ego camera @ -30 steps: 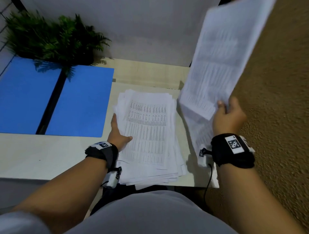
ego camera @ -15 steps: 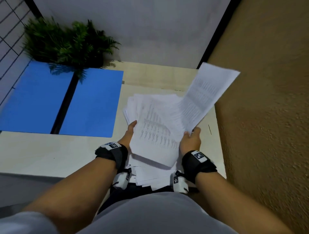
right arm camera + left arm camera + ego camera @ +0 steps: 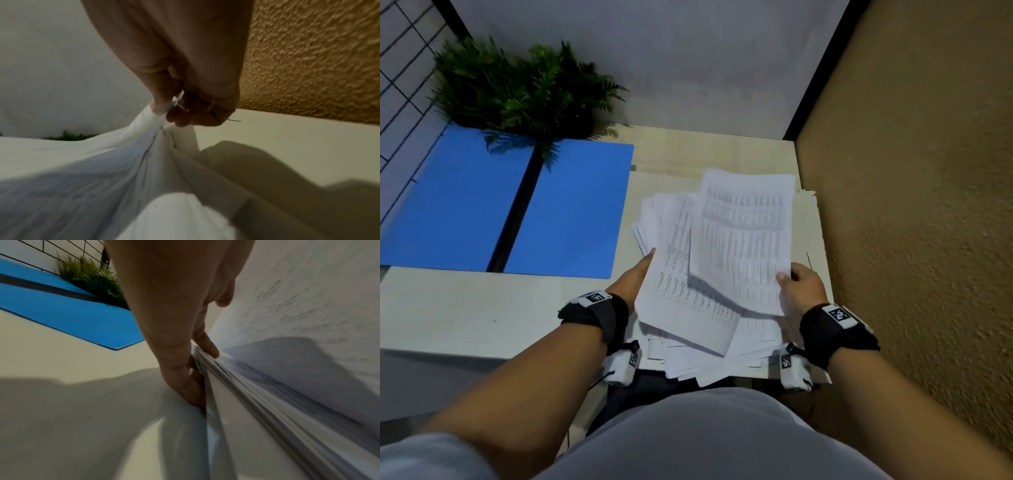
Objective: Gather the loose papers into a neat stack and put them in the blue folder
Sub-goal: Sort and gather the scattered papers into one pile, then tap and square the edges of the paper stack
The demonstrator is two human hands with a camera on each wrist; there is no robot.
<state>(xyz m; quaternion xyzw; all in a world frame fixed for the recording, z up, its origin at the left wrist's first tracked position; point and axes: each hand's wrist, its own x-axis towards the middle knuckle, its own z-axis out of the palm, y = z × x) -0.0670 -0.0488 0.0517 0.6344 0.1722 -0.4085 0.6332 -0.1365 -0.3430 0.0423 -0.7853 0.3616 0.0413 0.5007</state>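
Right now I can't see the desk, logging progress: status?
Both hands, left hand and right hand, grip papers. Stack uneven. Blue folder open, unobstructed.

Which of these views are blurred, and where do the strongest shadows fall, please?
Head view: mostly sharp, though the print on the papers is too soft to read. Left wrist view: paper edges streak with blur toward the bottom; the left hand throws a dark shadow on the table. Right wrist view: dim and soft throughout; the right hand is dark.
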